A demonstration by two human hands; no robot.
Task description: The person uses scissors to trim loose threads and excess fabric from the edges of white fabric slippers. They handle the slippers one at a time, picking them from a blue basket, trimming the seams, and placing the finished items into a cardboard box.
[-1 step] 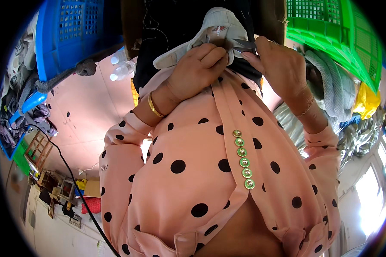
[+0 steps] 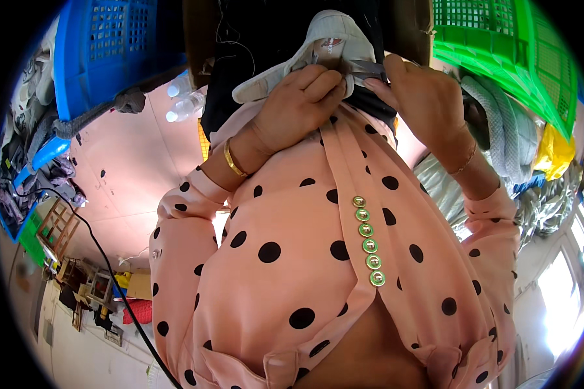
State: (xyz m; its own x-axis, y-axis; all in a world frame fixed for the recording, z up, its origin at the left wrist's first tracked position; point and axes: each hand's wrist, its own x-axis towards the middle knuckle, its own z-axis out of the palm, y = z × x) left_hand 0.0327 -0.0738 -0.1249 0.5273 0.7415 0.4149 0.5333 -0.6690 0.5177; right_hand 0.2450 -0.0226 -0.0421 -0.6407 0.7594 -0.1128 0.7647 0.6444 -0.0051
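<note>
Between my hands, over dark cloth on my lap, lies a light grey-white sewn fabric piece [image 2: 334,24] that looks like a shoe upper, with a printed patch inside. My left hand [image 2: 302,97] is closed on its near edge, fingers curled over and pressing it together. My right hand [image 2: 422,94] grips a pair of small metal snips [image 2: 368,67], the pointed blades directed left at the piece's right side, close to my left fingertips. The handles are mostly hidden in my right palm. Whether the blades touch the fabric or a thread, I cannot tell.
A blue plastic crate [image 2: 110,58] stands at the far left and a green crate [image 2: 532,58] at the far right. Grey fabric pieces [image 2: 499,129] and a yellow bag [image 2: 555,152] are below the green one. Clear plastic bottles [image 2: 187,107] stand on the floor; a black cable [image 2: 110,259] runs at left.
My right hand and the snips have shifted very slightly, with the wrist turned a little outward to the right. My left hand and the fabric piece look unmoved.
</note>
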